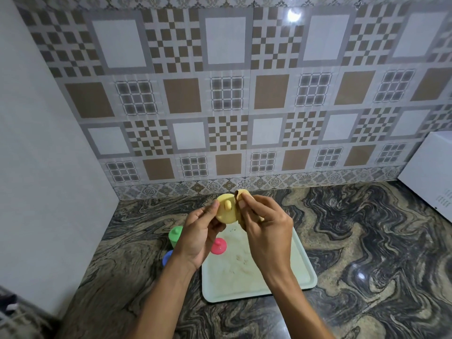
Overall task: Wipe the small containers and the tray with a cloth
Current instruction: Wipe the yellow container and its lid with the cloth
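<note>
A yellow container (226, 211) is gripped above the tray (300, 272) by the left hand (198, 238), a cloth (242, 192) is pinched against it by the right hand (266, 231) with curled fingers (249, 200), a pink container (219, 245) is stood on the tray, and a green container (175, 236) and a blue container (167, 257) are set beside it on the surface (367, 241).

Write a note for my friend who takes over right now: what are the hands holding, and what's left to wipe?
Left hand: grips the yellow container, lifted above the tray's far end.
Right hand: pinches the cloth against it.
Tray: flat on the counter, with dirty specks on it.
Pink container: by the tray's left edge.
Green container and blue container: on the counter, left of the tray.
Done: cannot tell which are clean.
Left: finish the yellow one, check the others, wipe the tray.
</note>
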